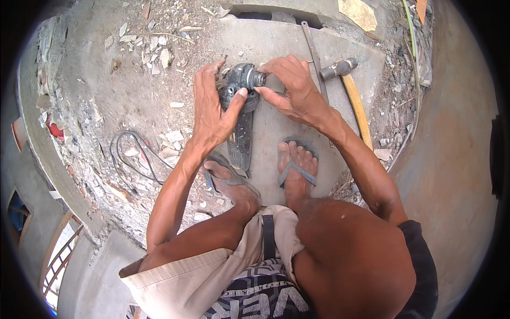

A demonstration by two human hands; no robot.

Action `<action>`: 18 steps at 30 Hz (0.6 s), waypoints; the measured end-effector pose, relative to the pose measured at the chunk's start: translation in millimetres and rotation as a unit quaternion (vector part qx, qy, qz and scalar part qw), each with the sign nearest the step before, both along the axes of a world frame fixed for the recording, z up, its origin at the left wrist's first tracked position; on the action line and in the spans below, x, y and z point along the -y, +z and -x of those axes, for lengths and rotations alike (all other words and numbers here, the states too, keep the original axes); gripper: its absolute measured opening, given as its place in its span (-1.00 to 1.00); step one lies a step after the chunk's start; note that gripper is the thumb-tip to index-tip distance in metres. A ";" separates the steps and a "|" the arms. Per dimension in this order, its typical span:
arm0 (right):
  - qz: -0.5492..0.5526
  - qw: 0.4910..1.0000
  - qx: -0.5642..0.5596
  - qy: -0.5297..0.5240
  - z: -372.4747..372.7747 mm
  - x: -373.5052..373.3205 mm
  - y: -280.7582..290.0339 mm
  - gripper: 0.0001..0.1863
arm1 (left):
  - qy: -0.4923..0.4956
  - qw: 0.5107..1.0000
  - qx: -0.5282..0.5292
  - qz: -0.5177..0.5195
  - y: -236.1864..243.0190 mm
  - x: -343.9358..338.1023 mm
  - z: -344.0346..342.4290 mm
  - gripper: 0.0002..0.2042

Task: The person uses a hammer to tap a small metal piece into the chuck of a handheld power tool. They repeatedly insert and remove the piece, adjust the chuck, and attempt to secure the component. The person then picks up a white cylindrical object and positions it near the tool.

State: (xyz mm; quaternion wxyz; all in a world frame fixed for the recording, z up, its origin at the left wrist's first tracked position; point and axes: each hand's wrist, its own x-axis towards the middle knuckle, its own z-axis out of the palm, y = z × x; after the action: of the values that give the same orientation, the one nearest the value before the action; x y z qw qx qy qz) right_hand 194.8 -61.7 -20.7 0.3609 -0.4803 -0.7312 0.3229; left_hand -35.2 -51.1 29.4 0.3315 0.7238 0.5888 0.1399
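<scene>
A dark angle grinder without a disc lies on the concrete slab in front of my feet. Its handle end points toward me and its gear head is at the far end. My left hand is closed around the left side of the head, with the thumb pressed on top near the spindle. The thumb and fingers of my right hand pinch the end of the metal spindle, which sticks out to the right. Whether a loose nut or flange sits there is too small to tell.
Right of the grinder lies a hammer with a yellow wooden handle. A thin flat metal strip lies beside it. A black cord loops over rubble at the left. Beyond the slab's far edge is a dark slot. Walls flank both sides.
</scene>
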 end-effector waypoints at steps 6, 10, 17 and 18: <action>0.013 0.999 -0.048 0.007 22.1 -11.9 15.3 -0.60 | 0.019 0.994 -0.027 -0.109 -10.0 25.4 -20.0 -0.02; 0.037 0.998 -0.046 -0.006 34.2 -12.3 23.7 -0.58 | 0.035 0.990 -0.042 -0.133 -21.7 28.6 -16.3 -0.10; -0.009 0.996 0.047 -0.079 8.4 -9.6 56.6 -0.51 | 0.087 0.986 0.108 -0.089 -26.8 17.9 11.9 -0.08; -0.010 0.987 0.108 -0.121 -8.6 -1.4 58.3 -0.51 | 0.098 0.984 0.129 -0.074 -27.0 19.2 16.5 -0.08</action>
State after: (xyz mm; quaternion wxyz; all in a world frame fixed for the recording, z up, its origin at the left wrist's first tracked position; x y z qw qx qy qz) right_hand 203.4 -60.4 37.6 0.3211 -0.5935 -0.7056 0.2162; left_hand -51.7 -70.3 2.4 0.3350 0.6609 0.5971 0.3073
